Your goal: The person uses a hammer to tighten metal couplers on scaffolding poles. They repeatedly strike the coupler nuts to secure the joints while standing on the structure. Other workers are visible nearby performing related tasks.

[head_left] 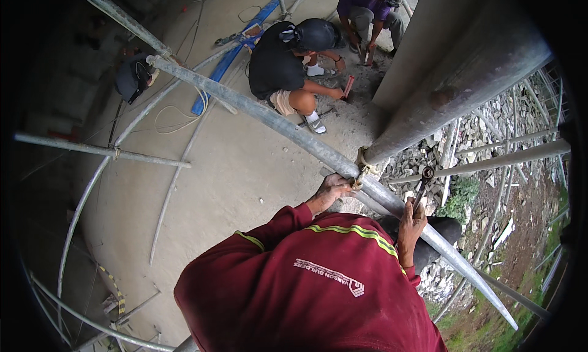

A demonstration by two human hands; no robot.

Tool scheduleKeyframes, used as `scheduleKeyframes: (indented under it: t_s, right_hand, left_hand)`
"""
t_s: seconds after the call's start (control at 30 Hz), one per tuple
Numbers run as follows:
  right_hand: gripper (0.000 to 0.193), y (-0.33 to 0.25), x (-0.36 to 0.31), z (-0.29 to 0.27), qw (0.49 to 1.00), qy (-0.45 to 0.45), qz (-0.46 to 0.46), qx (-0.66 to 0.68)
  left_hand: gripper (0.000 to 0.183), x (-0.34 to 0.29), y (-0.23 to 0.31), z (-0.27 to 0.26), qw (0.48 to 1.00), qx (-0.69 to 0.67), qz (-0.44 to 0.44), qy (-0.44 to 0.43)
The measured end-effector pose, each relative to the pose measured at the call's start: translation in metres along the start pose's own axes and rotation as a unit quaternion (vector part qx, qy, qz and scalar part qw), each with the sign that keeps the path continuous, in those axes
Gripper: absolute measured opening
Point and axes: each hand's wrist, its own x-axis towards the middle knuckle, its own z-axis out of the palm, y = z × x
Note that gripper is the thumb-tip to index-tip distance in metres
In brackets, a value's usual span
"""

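Observation:
A long grey scaffold pipe (288, 127) runs diagonally in front of my chest. A metal scaffold clamp (358, 181) sits on it where it meets other pipes. My left hand (331, 191) is closed at the clamp's left side, fingers curled against it below the pipe. On the pipe's lower right stretch, my right hand (411, 224) is closed around a ratchet wrench (424, 183). The wrench points up and away, its round head apart from the clamp. Part of its handle is hidden by my fingers. Both forearms are in maroon sleeves.
A thick grey column (459, 94) slants up at the right. Ahead on the concrete floor (239, 168), a person in black (275, 64) crouches with a red-handled tool (349, 85); another in purple (361, 0) crouches beyond. Rubble (422, 147) lies right. More pipes (79, 147) cross the left.

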Motion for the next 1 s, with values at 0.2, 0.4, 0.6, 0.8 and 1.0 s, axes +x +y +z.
scheduleKeyframes:
  t_s: [0.2,0.4,0.6,0.8,1.0]
  right_hand:
    - [0.021,0.004,0.003,0.003,0.999,0.010,-0.038,0.032]
    - [0.020,-0.002,0.001,-0.001,0.998,0.028,-0.053,0.011]
    - [0.018,-0.006,0.000,0.002,0.998,0.041,-0.044,0.033]
    - [0.019,0.006,-0.001,0.005,0.995,0.059,-0.081,0.017]
    - [0.018,-0.004,-0.003,-0.001,0.994,0.059,-0.077,-0.045]
  left_hand:
    - [0.049,-0.001,0.000,0.002,0.999,0.037,-0.018,0.003]
    - [0.049,-0.010,0.019,0.000,0.986,0.135,-0.097,0.009]
    - [0.056,-0.010,0.042,0.006,0.981,0.129,-0.141,-0.022]
    - [0.064,-0.006,0.030,0.012,0.979,0.166,-0.116,0.015]
    - [0.063,-0.015,0.039,0.029,0.960,0.228,-0.148,0.072]
